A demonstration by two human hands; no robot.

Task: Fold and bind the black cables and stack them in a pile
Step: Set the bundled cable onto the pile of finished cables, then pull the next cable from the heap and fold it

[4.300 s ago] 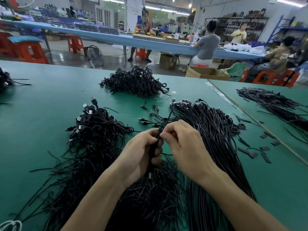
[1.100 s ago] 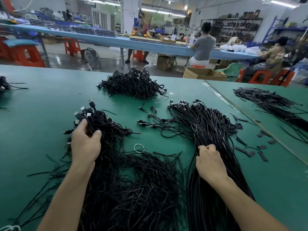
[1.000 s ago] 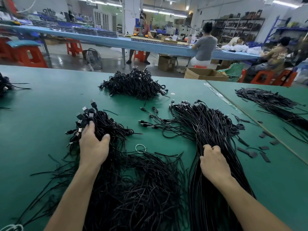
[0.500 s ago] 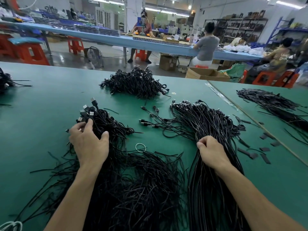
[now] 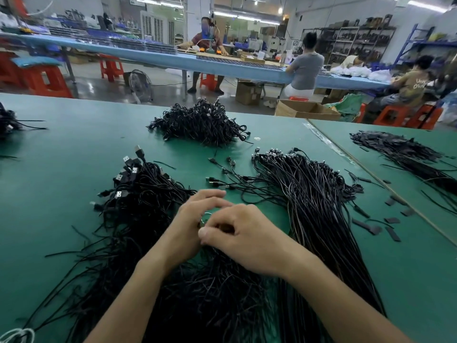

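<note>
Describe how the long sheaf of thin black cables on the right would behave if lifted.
Probably floppy: the long sheaf of thin black cables lies in loose curves, strands splaying at its far end. No tie shows, so it would likely sag and shed strands. Pushed over the green table, it would probably spread rather than slide whole.

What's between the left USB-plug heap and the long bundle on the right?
Head view: a few loose cables on green mat; nearer, left hand and right hand.
</note>
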